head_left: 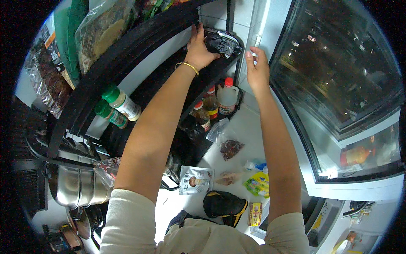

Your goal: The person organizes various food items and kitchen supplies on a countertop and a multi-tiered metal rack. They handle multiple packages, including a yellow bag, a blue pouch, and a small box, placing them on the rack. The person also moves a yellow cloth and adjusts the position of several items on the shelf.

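Observation:
My left hand (200, 50), with a yellow bracelet at its wrist, reaches onto a shelf of the black rack (165, 74). Its fingers and thumb are spread beside a crinkled black-and-silver plastic packet (226, 44). The thumb lies at the packet's near edge; I cannot tell whether it touches. To the right of the shelf end, my right hand (258, 71) is raised near the window frame with slightly curled, parted fingers and nothing in them. Two green-capped seasoning bottles (125, 104) stand on the same shelf, left of my left forearm.
Red-capped bottles (203, 114) and a white jug (227, 96) stand on the tier below. Bagged dried food (231, 149), a silver pouch (196, 180), a black-and-yellow bag (223, 204) and a small yellow box (255, 213) lie on the counter. Steel pots (71, 181) are left; the window (336, 63) is right.

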Available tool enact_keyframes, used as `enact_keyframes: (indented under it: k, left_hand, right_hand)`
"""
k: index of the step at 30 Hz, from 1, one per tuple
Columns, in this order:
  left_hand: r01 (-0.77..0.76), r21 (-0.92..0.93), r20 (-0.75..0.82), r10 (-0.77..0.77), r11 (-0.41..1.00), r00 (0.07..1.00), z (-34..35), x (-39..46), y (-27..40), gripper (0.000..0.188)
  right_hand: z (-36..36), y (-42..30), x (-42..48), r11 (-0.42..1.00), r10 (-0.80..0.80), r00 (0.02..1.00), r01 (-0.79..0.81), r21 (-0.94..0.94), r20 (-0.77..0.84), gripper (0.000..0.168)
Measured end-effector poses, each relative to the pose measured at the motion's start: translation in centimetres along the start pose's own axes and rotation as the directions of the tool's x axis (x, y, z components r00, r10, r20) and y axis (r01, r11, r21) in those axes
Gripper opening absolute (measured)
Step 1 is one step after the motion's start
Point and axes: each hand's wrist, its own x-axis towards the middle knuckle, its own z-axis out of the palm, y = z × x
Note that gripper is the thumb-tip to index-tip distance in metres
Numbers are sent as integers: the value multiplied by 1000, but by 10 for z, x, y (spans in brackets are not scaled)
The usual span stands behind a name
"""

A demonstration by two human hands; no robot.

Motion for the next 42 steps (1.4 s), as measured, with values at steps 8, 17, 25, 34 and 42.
enact_keyframes:
  k: [8,17,25,34,42]
  left_hand:
    - [1,117,3,-2,993,1000,-5,-3,3,114]
    - [-20,61,-73,24,998,997,-21,-24,23,102]
    - [-76,72,200,60,995,978,-21,-41,39,30]
    - [-41,184,-108,62,982,992,-27,-35,29,15]
    - [-81,178,399,3,981,917,-33,-37,34,17]
  right_hand:
    - [-5,-11,-2,974,-224,971,226,-17,81,38]
    - [18,-27,26,931,-270,951,298,-211,151,37]
    - [30,-17,26,936,-256,964,266,-230,73,35]
    - [23,-26,24,935,-255,962,270,-229,94,41]
    - [0,-8,15,919,-345,937,348,-186,45,39]
